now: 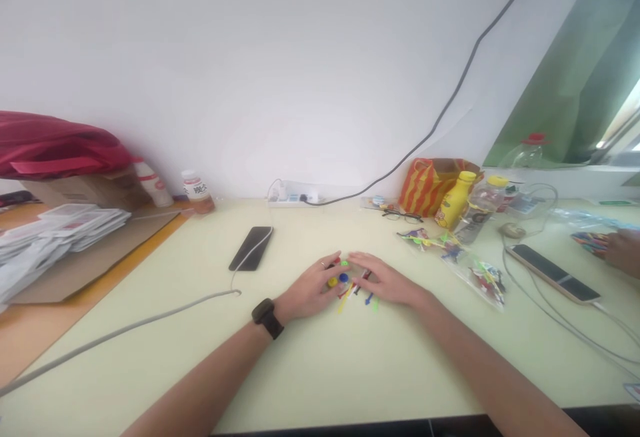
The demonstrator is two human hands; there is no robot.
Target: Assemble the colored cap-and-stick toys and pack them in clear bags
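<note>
My left hand [313, 290], with a black watch [268, 317] at the wrist, rests on the table around the left side of a small pile of plastic pieces. Opposite it, my right hand [386, 280] curves around the pile's right side. Both hands have their fingers stretched out and grip nothing that I can see. Between them lie a yellow round piece [333, 282], a blue round piece [343, 278] and a green one [345, 264]. A thin yellow stick [344, 300] and a blue arrow-shaped piece [369, 299] poke out toward me. My fingers partly hide the pile.
A black phone [251, 248] with a cable lies left of my hands. To the right are bags of colourful pieces [475, 277], a yellow bottle [455, 198] and another phone [555, 274]. Another person's hand [625, 252] touches colourful pieces at the far right.
</note>
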